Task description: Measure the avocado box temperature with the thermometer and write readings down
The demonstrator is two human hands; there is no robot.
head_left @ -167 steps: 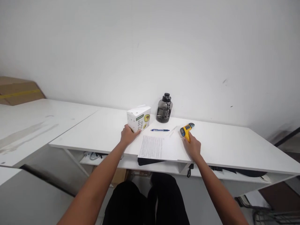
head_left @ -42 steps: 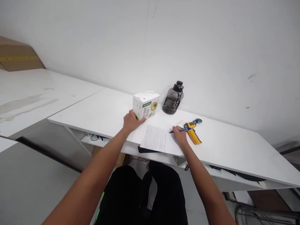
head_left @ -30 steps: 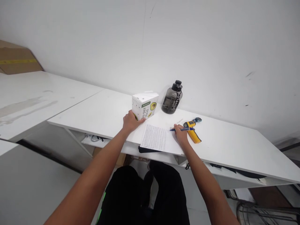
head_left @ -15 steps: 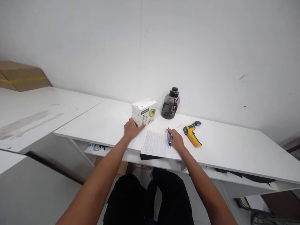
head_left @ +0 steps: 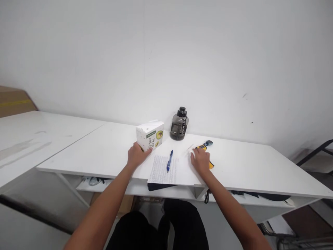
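A white carton (head_left: 150, 137) printed with "Su-per Meal" and avocado pictures stands on the desk. My left hand (head_left: 138, 155) is wrapped around its lower near side, the thumb on its front. A blue pen (head_left: 169, 161) lies on a handwritten sheet of paper (head_left: 161, 173) at the desk's front edge. My right hand (head_left: 201, 161) is above a yellow infrared thermometer (head_left: 211, 165), covering most of it. Its thumb and fingers look apart; whether it touches the thermometer cannot be made out. A dark water jug (head_left: 179, 125) stands by the wall behind the paper.
A small dark blue object (head_left: 208, 142) lies just behind the thermometer. A dark item (head_left: 160, 186) sticks out under the paper. Beneath the desktop runs an open shelf (head_left: 183, 192) holding cables and dark items. A cardboard box (head_left: 14, 100) stands far left against the wall (head_left: 104, 62).
The pen has left my right hand and now lies on the paper. That hand has moved right, over the thermometer. My left hand stays on the carton. The view has shifted.
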